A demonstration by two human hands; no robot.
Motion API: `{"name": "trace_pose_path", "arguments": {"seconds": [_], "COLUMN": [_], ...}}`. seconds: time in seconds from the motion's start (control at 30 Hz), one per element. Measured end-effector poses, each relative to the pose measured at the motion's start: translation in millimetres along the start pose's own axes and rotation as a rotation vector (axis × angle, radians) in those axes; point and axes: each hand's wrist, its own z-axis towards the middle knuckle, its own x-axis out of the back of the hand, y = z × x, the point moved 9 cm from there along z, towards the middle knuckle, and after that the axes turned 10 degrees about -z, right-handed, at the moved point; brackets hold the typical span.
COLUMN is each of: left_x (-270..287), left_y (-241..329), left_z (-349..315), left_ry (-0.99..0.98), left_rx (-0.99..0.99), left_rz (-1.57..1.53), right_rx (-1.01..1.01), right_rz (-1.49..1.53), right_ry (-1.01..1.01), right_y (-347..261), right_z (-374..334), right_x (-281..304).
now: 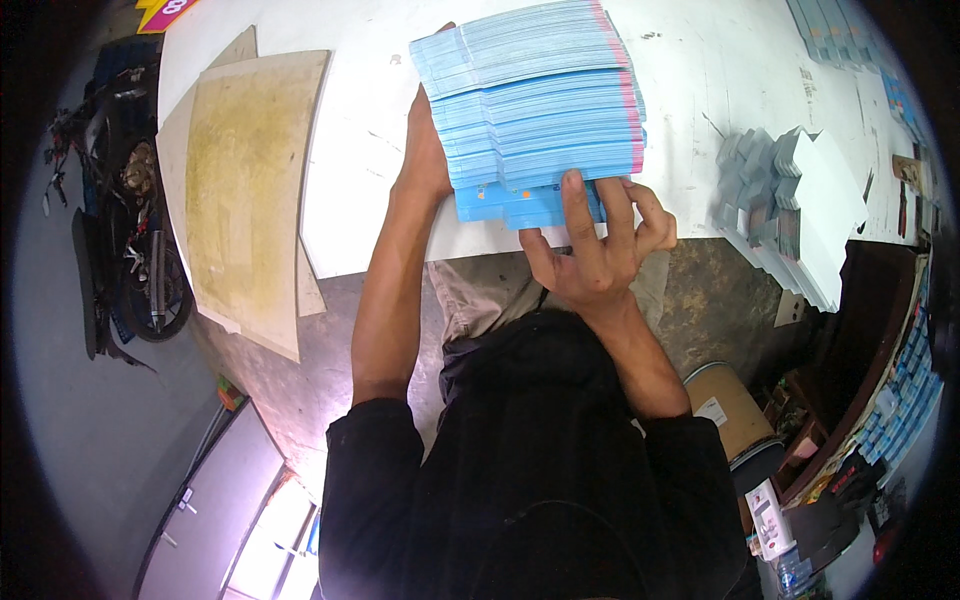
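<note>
A thick stack of flat blue cartons [560,110] with pink edges at the right lies over the near part of the white table. My left hand [428,150] is wrapped along its left side; the fingers are mostly hidden behind the stack, and one tip shows at the far corner. At the near end, a blue carton face [510,205] with small orange marks sticks out from under the others. My right hand [598,240] touches this end with its fingers spread. Its index finger lies across the carton, the thumb sits at the lower edge, and some fingertips are hidden under the stack.
Large stained board sheets [255,180] overhang the white table [365,190] at left. Stacked pale die-cut cartons [800,210] stand at the right edge, with more blue cartons [830,35] at far right. A motorcycle [140,210] is at left and a brown drum [735,410] below right.
</note>
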Motion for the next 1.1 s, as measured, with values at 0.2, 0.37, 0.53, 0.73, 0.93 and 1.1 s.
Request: {"name": "trace_pose_path", "arguments": {"seconds": [0.2,0.37,0.53,0.73,0.93,1.1], "left_x": [1,0,1,2,2,2], "left_y": [0,0,0,0,-1,-1], "left_z": [-1,-1,-4,-3,-5,-5], "left_ry": [0.001,-0.006,0.001,0.004,-0.001,0.005], "left_rx": [0.002,0.002,0.006,0.002,0.009,0.007], "left_rz": [0.011,0.026,0.032,0.043,0.055,0.052], "right_rx": [-0.012,-0.013,-0.025,-0.028,-0.035,-0.011], "right_rz": [0.008,-0.008,0.003,-0.032,-0.017,-0.018], "right_ry": [-0.008,0.14,0.047,0.001,-0.005,-0.012], "right_y": [-1,1,2,0,0,1], "right_z": [-3,5,5,5,3,2], "right_x": [0,18,6,3,2,1]}}
